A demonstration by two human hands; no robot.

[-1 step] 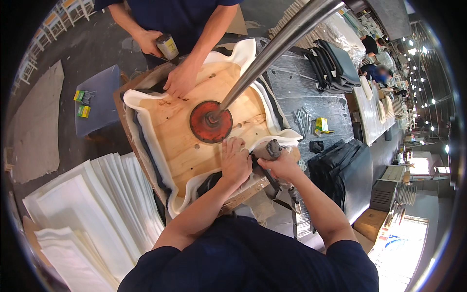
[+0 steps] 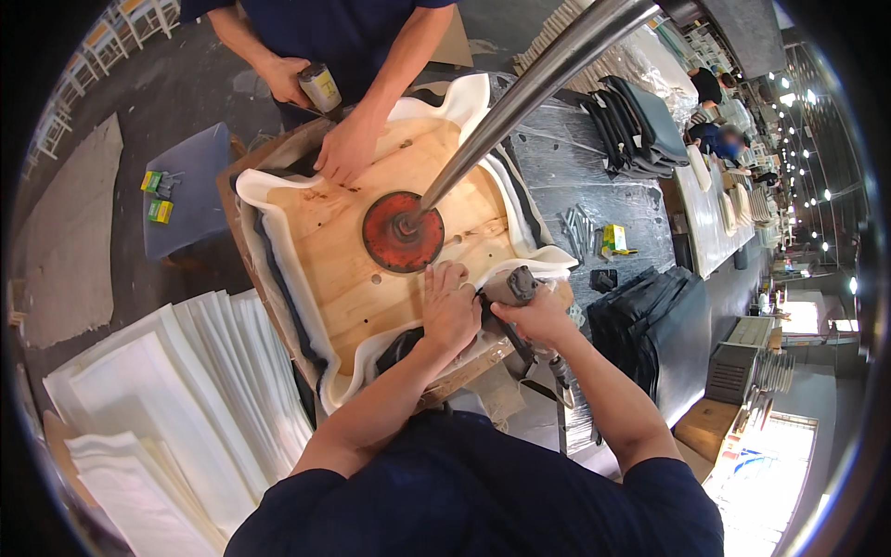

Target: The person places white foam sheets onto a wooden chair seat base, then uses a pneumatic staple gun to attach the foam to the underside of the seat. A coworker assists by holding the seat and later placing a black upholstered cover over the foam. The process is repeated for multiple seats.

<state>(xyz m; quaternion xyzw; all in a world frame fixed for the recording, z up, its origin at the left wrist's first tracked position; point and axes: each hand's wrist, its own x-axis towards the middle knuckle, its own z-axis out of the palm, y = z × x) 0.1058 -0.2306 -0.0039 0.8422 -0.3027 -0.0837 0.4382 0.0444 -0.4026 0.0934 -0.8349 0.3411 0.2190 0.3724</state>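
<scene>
Pale wood fills the middle of the frame: one panel [image 2: 339, 274], ringed by white foam [image 2: 277, 251], with a black cover [image 2: 399, 349] showing beneath its near edge. One red disc [image 2: 382, 243] sits on it under one steel rod [image 2: 534, 104], I'd guess to pin it down and spare the hands. At the near edge, right of centre, the person's left hand [image 2: 452, 306] lies with fingers stretched over the rim, probably to steady the layers; whether they pinch anything I can't make out. The right hand [image 2: 538, 316] is wrapped firmly around a grey tool [image 2: 512, 288], its nose close beside the left fingers, likely so both meet at one spot. At the top, a co-worker's tool-holding hand [image 2: 288, 82] grips a second tool [image 2: 320, 90], while that person's other hand [image 2: 345, 153] rests on the far edge. So that makes two tools, four hands, one panel. Two small boxes [image 2: 160, 213] sit on a blue-grey stool [image 2: 190, 223] at left; one yellow box [image 2: 614, 239] stands on the table [image 2: 548, 158] at right, near loose metal strips, presumably within reach. Two black stacks [image 2: 650, 334] flank it, above and below; the white sheets [image 2: 204, 371] lower left are too many to count.
</scene>
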